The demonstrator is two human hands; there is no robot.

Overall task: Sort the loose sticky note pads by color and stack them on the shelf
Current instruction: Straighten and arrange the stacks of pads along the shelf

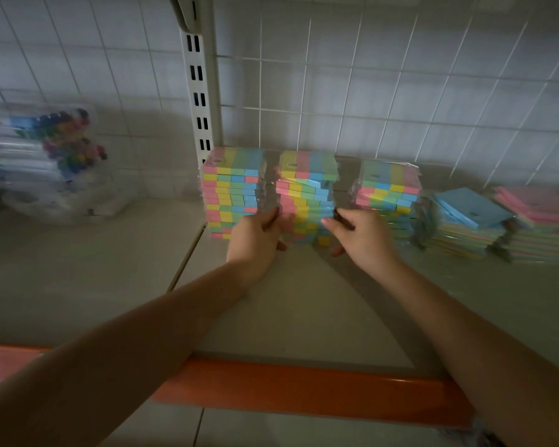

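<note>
Left hand [255, 235] and right hand [357, 235] clasp the middle multicolour sticky-note stack [305, 195] at 9 and 3 o'clock on the shelf [304, 311].

Blurred marker bag [46, 162], left edge

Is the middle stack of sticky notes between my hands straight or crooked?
Crooked. The middle stack has upper pads skewed and offset from those below, while the left hand and right hand press its sides.

Shelf [304, 301] with sticky-note stacks [307, 195]
</note>
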